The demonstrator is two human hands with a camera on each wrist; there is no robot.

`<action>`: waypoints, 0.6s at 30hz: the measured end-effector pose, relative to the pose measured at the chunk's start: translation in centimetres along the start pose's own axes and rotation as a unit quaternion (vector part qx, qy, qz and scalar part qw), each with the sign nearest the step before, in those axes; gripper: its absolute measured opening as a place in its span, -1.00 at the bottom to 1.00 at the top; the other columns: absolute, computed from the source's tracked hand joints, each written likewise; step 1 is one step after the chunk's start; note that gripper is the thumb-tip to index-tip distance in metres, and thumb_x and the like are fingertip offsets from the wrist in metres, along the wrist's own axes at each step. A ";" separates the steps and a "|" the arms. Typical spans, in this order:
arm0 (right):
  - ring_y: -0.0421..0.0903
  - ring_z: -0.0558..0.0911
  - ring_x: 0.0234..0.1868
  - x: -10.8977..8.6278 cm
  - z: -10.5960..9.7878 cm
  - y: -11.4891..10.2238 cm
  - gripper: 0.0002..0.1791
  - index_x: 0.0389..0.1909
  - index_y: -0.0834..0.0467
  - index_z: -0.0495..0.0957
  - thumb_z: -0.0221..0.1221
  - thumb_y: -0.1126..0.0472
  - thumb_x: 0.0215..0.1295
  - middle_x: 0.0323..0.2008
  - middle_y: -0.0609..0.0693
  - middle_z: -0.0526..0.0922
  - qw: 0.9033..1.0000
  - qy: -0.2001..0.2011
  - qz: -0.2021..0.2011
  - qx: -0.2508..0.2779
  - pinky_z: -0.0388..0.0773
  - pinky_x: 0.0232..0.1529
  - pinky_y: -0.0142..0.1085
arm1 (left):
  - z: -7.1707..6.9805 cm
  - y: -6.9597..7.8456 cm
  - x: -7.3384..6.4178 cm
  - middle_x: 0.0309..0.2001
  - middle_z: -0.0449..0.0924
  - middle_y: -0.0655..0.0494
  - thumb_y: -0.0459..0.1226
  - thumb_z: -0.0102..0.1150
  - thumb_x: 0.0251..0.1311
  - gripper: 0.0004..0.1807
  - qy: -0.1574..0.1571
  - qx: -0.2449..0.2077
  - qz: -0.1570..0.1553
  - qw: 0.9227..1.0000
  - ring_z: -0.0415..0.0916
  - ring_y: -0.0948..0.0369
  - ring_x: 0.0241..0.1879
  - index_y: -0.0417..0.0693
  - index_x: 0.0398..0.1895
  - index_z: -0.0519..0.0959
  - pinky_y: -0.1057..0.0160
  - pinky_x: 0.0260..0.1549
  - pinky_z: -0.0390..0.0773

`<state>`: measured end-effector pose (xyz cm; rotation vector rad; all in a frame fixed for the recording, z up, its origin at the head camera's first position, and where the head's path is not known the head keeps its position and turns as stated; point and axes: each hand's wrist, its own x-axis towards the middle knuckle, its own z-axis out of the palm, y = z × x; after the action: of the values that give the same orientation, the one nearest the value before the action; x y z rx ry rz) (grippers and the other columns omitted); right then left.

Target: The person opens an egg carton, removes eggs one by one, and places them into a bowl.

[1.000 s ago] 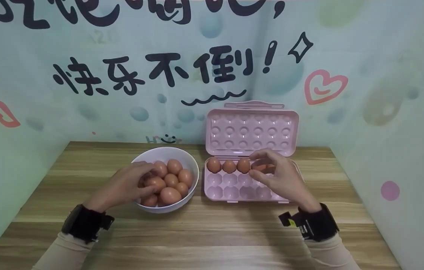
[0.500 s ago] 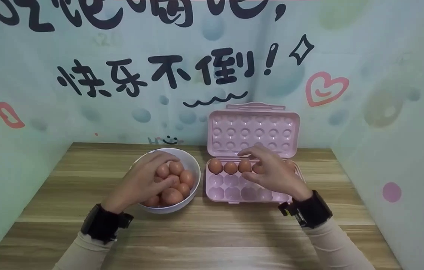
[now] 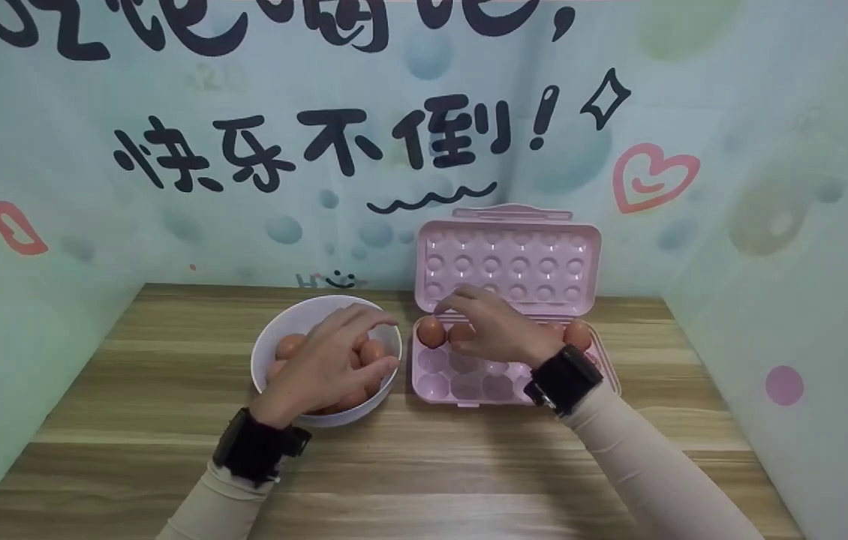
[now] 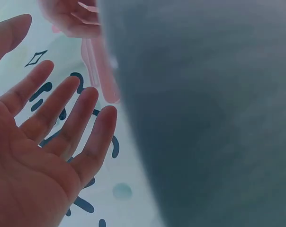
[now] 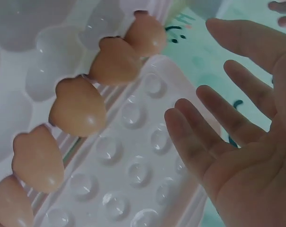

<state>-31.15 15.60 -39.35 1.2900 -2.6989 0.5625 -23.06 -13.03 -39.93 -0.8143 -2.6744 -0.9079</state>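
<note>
My left hand hovers over the white bowl, fingers spread and nothing held. Brown eggs lie in the bowl, partly covered by that hand. Over the back row of the pink egg carton is my right hand, also holding nothing. An egg sits at the left end of that row and another egg at the right end; the hand hides some between. The right wrist view shows several eggs in a row beside loosely extended fingers. In the left wrist view, the left palm faces the camera.
The carton's lid stands raised against the printed backdrop. The bowl stands left of the carton on the wooden table, with a narrow gap between them. Carton cells in front of the back row show bare pink plastic.
My left hand has moved right across the bowl, its fingers now straighter. The right hand has shifted left along the carton's back row, uncovering eggs at the right end.
</note>
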 end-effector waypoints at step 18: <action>-0.03 0.50 -0.23 3.3 4.7 -0.2 -0.67 -0.10 0.11 0.69 0.49 0.33 0.11 -0.22 -0.04 0.47 0.995 -0.039 0.078 -0.040 0.53 -0.26 -0.22 | 1.3 0.0 -0.2 0.30 0.54 0.15 0.00 0.37 0.39 -0.50 -0.010 -0.013 0.015 1.000 0.46 0.17 0.31 0.19 0.35 0.59 0.02 0.34 0.47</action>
<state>-32.78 11.30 -42.82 1.1109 -2.8726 0.4226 -22.87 -12.34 -40.99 -0.8712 -2.6643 -0.9354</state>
